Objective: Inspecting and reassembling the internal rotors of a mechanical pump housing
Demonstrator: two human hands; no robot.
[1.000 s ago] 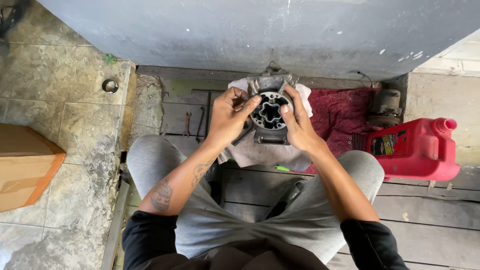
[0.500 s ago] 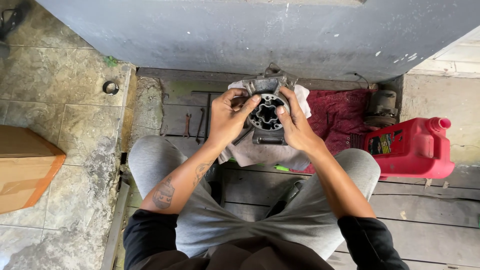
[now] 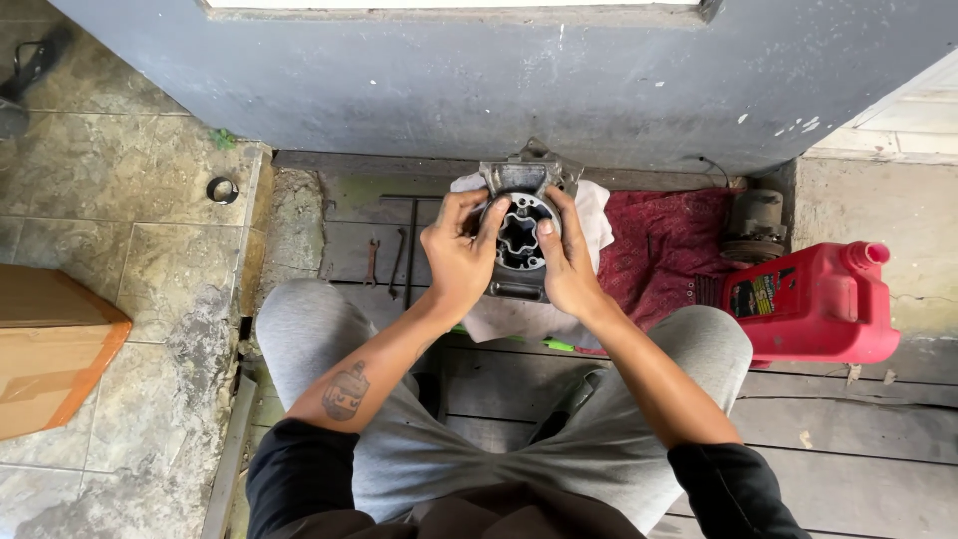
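Note:
A grey metal housing with a lobed round opening rests on a white cloth between my knees. My left hand grips its left side, with the fingertips curled over the rim of the opening. Against its right side presses my right hand, thumb on the rim. Both hands hold the part upright, its open face turned up toward me.
A red plastic jug lies at the right, with a small rusty cylindrical part beyond it. A red cloth spreads under the white one. Spanners lie on the wooden planks to the left. A metal ring and cardboard box sit on the tiles.
Both hands have shifted slightly on the metal housing, fingers moving further over the rim of its opening. The housing stays in the same place.

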